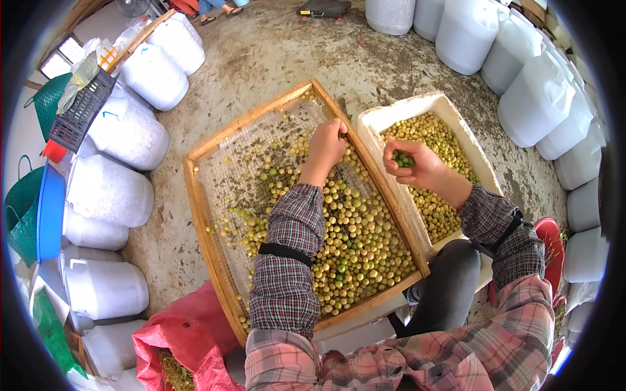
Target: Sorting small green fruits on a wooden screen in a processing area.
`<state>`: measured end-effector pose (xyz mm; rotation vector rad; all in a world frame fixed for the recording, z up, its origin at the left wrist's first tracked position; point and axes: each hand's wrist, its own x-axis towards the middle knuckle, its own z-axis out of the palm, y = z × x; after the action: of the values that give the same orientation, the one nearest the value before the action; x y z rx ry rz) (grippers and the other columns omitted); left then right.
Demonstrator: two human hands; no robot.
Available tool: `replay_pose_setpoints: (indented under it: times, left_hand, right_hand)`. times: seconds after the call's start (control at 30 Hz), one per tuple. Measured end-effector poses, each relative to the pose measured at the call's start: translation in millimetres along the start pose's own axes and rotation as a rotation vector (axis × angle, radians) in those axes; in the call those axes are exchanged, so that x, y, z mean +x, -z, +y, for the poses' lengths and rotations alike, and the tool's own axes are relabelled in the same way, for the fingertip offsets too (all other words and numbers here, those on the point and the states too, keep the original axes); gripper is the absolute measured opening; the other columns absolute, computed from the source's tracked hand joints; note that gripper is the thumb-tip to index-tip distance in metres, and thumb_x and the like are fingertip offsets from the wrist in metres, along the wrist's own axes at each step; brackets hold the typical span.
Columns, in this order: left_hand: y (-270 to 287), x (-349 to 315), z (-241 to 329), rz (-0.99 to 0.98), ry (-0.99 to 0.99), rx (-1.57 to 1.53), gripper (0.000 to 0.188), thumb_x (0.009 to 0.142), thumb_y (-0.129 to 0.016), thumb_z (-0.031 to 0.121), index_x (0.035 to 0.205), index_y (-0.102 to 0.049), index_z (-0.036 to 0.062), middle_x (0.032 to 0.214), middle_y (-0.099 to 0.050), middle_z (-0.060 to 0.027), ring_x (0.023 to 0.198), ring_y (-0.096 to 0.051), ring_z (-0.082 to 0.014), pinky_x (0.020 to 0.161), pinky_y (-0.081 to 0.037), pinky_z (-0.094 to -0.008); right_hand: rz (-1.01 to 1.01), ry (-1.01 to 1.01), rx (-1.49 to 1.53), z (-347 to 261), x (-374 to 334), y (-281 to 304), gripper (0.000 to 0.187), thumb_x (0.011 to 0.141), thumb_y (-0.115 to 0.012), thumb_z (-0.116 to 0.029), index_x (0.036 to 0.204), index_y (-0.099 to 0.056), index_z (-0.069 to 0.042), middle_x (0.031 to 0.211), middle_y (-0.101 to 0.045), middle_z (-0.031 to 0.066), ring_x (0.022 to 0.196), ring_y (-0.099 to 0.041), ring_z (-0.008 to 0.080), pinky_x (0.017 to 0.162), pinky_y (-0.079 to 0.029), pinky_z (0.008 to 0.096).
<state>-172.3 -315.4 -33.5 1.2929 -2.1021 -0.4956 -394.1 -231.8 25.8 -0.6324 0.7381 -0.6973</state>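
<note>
Small round yellow-green fruits (355, 244) lie thick over the near half of a wood-framed mesh screen (195, 171), thinning out toward its far end among dark bits of debris. Over the screen's right rail, my left hand (328, 148) is closed, its fingertips pinched around something dark that I cannot make out. My right hand (420, 166) is held above a white foam box (427, 102) full of the same fruits. Its fingers curl around several small green fruits (403, 159), darker than those on the screen.
White plastic drums (107, 192) line the left side, and more drums (531, 98) stand along the right. A red sack (189, 332) with dry plant matter sits at the near left. Beside my right arm is a red shoe (550, 251). Another person's feet (222, 14) show far off.
</note>
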Motion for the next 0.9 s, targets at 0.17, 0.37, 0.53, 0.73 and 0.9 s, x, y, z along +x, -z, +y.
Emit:
replay_pose_setpoints:
  times: [0.17,0.37,0.53,0.73,0.9]
  left_hand:
    - [2,-2,7,-0.104,0.142,-0.133,0.023,0.076,-0.055,-0.005,0.097,-0.054,0.0033,0.092,-0.064,-0.0110,0.086,-0.062,-0.0252,0.072,-0.049,-0.0370]
    - [-4,-9,-1,0.084,0.037,-0.071,0.022,0.073,-0.060,-0.002,0.094,-0.056,0.0037,0.086,-0.064,-0.0123,0.077,-0.062,-0.0270,0.065,-0.048,-0.0388]
    - [-3,-7,6,-0.023,0.073,0.054,0.013,0.070,-0.064,0.000,0.082,-0.059,0.0021,0.081,-0.064,-0.0144,0.073,-0.062,-0.0277,0.065,-0.050,-0.0400]
    - [8,-6,3,-0.161,0.100,0.217,0.011,0.071,-0.065,0.007,0.069,-0.054,0.0024,0.077,-0.055,-0.0136,0.071,-0.056,-0.0297,0.066,-0.047,-0.0403]
    - [23,-17,-3,-0.173,0.074,0.216,0.015,0.068,-0.069,0.006,0.069,-0.054,0.0005,0.076,-0.055,-0.0144,0.072,-0.056,-0.0306,0.067,-0.047,-0.0409]
  right_hand:
    - [0.009,-0.012,-0.042,6,-9,9,0.028,0.095,-0.049,-0.032,0.081,-0.058,-0.010,0.067,-0.051,0.0013,0.045,-0.035,0.0077,0.038,-0.025,0.0228]
    - [0.036,-0.053,-0.106,8,-3,-5,0.028,0.095,-0.051,-0.033,0.082,-0.058,-0.010,0.067,-0.052,0.0010,0.045,-0.036,0.0080,0.037,-0.025,0.0226]
    - [0.103,-0.088,-0.101,6,9,4,0.031,0.096,-0.051,-0.035,0.078,-0.056,-0.009,0.067,-0.051,0.0020,0.045,-0.036,0.0083,0.038,-0.024,0.0227]
    - [0.103,-0.082,-0.157,1,25,-2,0.033,0.096,-0.050,-0.036,0.077,-0.053,-0.009,0.067,-0.050,0.0025,0.046,-0.036,0.0087,0.040,-0.025,0.0235]
    - [0.113,-0.136,-0.182,6,33,-14,0.033,0.097,-0.048,-0.036,0.079,-0.053,-0.009,0.068,-0.050,0.0030,0.047,-0.036,0.0094,0.041,-0.027,0.0243]
